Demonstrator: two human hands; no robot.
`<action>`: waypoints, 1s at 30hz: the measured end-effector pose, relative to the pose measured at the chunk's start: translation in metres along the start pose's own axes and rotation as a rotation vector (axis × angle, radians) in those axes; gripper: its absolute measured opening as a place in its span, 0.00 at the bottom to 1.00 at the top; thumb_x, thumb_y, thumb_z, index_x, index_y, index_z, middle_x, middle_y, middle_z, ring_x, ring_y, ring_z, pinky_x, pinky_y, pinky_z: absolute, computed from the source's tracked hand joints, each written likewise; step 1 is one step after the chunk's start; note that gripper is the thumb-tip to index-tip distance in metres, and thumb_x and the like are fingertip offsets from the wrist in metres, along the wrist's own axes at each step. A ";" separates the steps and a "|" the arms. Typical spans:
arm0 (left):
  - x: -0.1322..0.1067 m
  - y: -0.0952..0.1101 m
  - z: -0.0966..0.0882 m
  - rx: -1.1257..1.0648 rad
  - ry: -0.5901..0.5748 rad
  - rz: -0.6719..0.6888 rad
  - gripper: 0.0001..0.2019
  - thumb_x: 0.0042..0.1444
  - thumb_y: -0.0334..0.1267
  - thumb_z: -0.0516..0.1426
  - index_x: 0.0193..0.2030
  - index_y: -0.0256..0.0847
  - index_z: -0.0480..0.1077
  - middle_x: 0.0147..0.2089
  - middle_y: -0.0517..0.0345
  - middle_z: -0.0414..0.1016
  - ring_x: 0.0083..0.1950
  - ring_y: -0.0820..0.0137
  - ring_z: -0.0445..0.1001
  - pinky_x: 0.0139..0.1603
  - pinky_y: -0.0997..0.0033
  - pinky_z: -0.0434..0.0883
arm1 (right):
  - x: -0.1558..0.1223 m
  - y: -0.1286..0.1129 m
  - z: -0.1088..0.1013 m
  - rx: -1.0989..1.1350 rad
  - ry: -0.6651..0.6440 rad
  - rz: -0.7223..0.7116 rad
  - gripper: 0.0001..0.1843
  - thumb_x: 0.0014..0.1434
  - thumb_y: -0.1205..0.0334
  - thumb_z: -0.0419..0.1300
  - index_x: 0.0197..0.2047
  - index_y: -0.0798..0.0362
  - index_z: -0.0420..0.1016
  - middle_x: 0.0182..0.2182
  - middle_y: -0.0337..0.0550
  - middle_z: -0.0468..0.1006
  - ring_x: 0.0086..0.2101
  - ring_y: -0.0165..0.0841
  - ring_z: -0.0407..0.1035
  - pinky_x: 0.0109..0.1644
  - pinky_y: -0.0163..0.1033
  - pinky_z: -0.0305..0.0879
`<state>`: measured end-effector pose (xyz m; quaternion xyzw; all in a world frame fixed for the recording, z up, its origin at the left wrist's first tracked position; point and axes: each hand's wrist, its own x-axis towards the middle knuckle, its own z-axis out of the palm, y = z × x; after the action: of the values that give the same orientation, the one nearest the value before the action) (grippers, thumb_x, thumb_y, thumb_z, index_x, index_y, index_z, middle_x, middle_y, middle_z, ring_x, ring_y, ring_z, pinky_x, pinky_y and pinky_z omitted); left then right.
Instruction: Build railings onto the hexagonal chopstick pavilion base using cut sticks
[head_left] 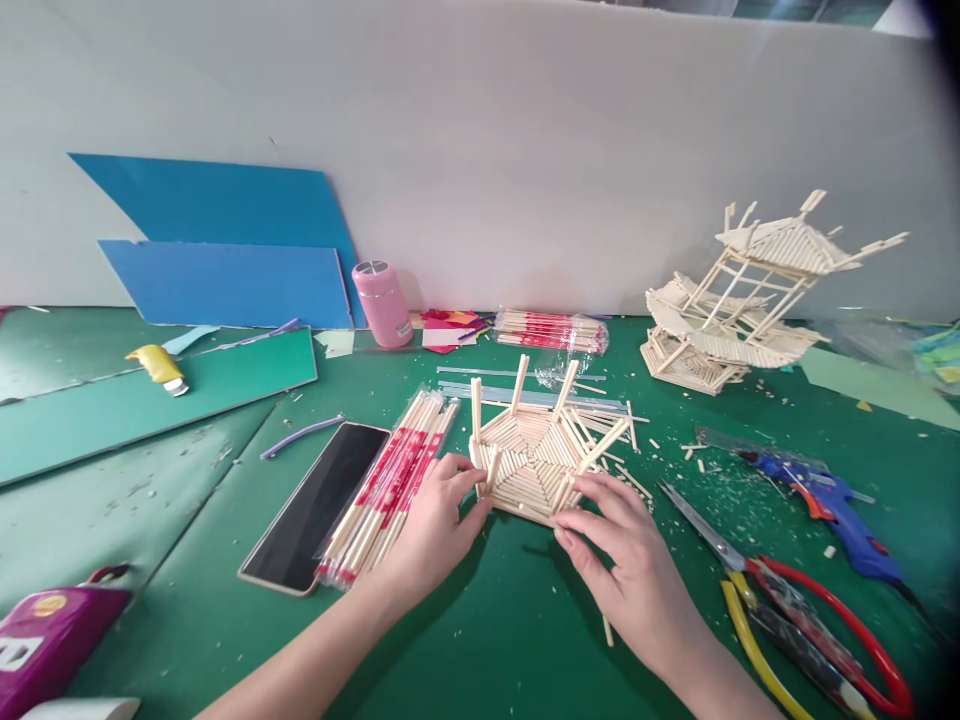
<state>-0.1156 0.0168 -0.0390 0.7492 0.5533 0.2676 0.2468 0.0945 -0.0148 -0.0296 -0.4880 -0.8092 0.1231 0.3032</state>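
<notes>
The stick frame point(534, 452) lies flat on the table point(225, 560) at 12 o'clock from both hands, equally near, the left hand point(429, 522) fingers pinching its 8 o'clock corner, the right hand point(631, 565) fingers gripping its 4 o'clock edge.

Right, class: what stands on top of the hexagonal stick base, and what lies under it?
Upright sticks rise from the corners of the hexagonal stick base. It rests on the green mat; the spot beneath is covered. The left hand and right hand hide its near edge.
</notes>
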 end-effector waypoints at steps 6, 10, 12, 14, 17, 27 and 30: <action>0.004 0.003 -0.004 -0.001 -0.065 0.044 0.09 0.57 0.33 0.51 0.32 0.39 0.72 0.38 0.52 0.67 0.41 0.63 0.67 0.42 0.61 0.66 | 0.004 0.001 -0.002 0.061 0.040 -0.003 0.07 0.58 0.67 0.55 0.37 0.50 0.73 0.38 0.42 0.75 0.47 0.37 0.61 0.49 0.48 0.63; 0.002 0.017 -0.015 -0.019 -0.082 0.071 0.09 0.58 0.35 0.51 0.30 0.40 0.71 0.39 0.53 0.66 0.41 0.65 0.66 0.42 0.63 0.65 | 0.010 0.000 -0.021 0.178 0.019 0.059 0.07 0.58 0.64 0.55 0.38 0.49 0.73 0.39 0.42 0.75 0.46 0.35 0.63 0.50 0.44 0.63; 0.001 0.027 -0.023 -0.038 -0.096 0.078 0.10 0.58 0.36 0.51 0.30 0.40 0.71 0.39 0.54 0.66 0.42 0.65 0.66 0.41 0.65 0.65 | 0.014 -0.002 -0.034 0.258 0.003 0.110 0.07 0.58 0.62 0.54 0.39 0.48 0.73 0.41 0.41 0.74 0.46 0.34 0.64 0.49 0.42 0.64; 0.001 0.037 -0.032 -0.089 -0.119 0.064 0.11 0.59 0.38 0.50 0.30 0.40 0.70 0.40 0.54 0.66 0.42 0.66 0.65 0.38 0.68 0.65 | 0.019 -0.004 -0.047 0.327 -0.018 0.170 0.08 0.58 0.59 0.54 0.40 0.47 0.73 0.41 0.41 0.73 0.45 0.33 0.66 0.48 0.39 0.65; 0.002 0.050 -0.043 -0.201 -0.150 0.029 0.13 0.59 0.41 0.49 0.29 0.40 0.70 0.38 0.55 0.65 0.40 0.67 0.65 0.37 0.70 0.64 | 0.029 -0.004 -0.061 0.405 -0.067 0.269 0.11 0.57 0.55 0.55 0.41 0.47 0.74 0.41 0.41 0.75 0.43 0.33 0.68 0.45 0.37 0.66; 0.009 0.061 -0.041 -0.495 -0.108 -0.132 0.15 0.58 0.44 0.50 0.23 0.39 0.64 0.28 0.61 0.62 0.30 0.72 0.61 0.29 0.75 0.59 | 0.056 0.002 -0.073 0.622 -0.158 0.377 0.13 0.57 0.53 0.55 0.41 0.49 0.74 0.31 0.39 0.76 0.39 0.34 0.70 0.35 0.35 0.70; 0.012 0.063 -0.038 -0.577 -0.075 -0.236 0.16 0.57 0.45 0.50 0.23 0.39 0.64 0.24 0.63 0.59 0.28 0.73 0.59 0.27 0.75 0.56 | 0.061 0.003 -0.072 0.604 -0.154 0.359 0.13 0.57 0.54 0.55 0.42 0.50 0.73 0.34 0.41 0.76 0.37 0.34 0.70 0.35 0.36 0.70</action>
<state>-0.0944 0.0141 0.0329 0.5882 0.5284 0.3550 0.4988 0.1194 0.0321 0.0480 -0.5002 -0.6580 0.4444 0.3454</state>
